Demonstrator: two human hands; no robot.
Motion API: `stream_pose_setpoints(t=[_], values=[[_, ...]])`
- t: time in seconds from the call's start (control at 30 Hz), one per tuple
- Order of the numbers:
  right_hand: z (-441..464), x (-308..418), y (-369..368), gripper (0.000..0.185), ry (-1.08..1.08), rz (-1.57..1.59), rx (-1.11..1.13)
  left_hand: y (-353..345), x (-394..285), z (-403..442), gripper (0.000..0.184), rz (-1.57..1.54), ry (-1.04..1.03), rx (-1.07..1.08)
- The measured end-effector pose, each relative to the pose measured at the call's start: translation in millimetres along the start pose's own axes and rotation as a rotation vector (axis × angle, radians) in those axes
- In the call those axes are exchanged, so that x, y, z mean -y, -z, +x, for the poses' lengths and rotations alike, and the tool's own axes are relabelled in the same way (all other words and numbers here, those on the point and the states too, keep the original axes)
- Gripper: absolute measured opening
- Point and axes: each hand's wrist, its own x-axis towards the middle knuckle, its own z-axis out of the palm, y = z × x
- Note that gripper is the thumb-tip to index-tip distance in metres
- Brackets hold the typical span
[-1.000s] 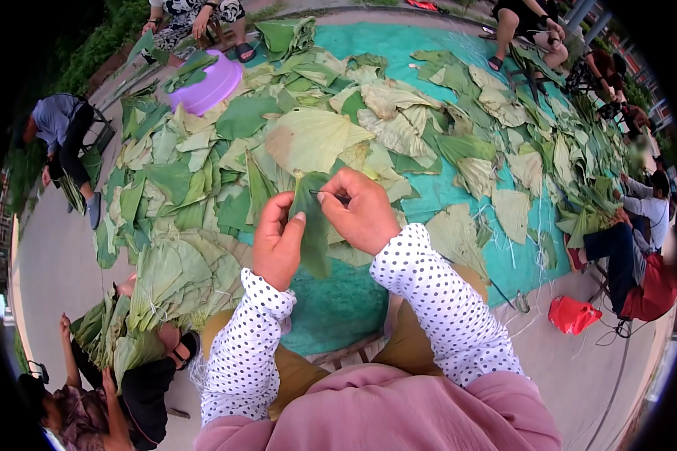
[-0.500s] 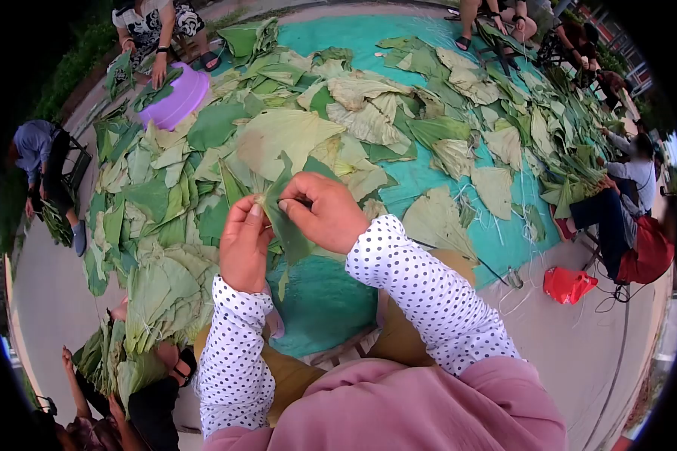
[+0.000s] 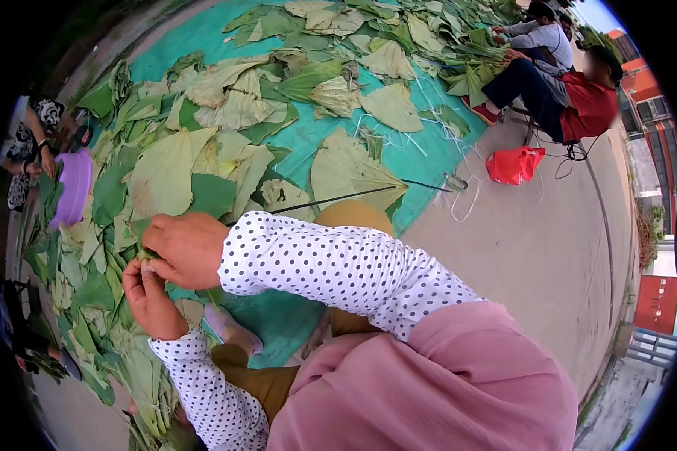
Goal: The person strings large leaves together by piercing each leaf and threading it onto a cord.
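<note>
Pinched between the fingers of both hands is a green lotus leaf [image 3: 145, 255], mostly hidden behind them. My left hand [image 3: 156, 302] is closed on it from below, thumb against fingers. My right hand [image 3: 189, 249] grips it just above, fingers curled and touching my left hand. Beneath and beyond the hands spreads a thick layer of folded lotus leaves [image 3: 165, 174], green and pale yellowish. They lie on a teal sheet [image 3: 278, 312].
A purple basin [image 3: 73, 188] stands at left beside a seated person. Right of the sheet are a red plastic bag [image 3: 514, 165] and a seated person in red [image 3: 588, 105]. White strings [image 3: 447, 120] and a thin dark rod or cord [image 3: 331, 199] lie near the leaves.
The view has swung right, so the leaves and my hands now appear further left. Both hands keep their pinch on the leaf, which is now more hidden by my fingers.
</note>
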Motion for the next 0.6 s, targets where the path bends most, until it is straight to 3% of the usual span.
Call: stream_pose_setpoints(t=[0.33,0.47,0.6], values=[[-10,-47,62,0.021,-0.161,-0.350,0.033,-20,-19,5,0.014,-0.089,0.003,0.048],[-41,-98,115,0.026,-0.413,-0.370,0.034,-17,-22,6,0.014,-0.100,-0.001,0.051],[-114,-171,146,0.026,-0.785,-0.256,-0.103,-12,-19,7,0.015,-0.118,0.034,0.031]])
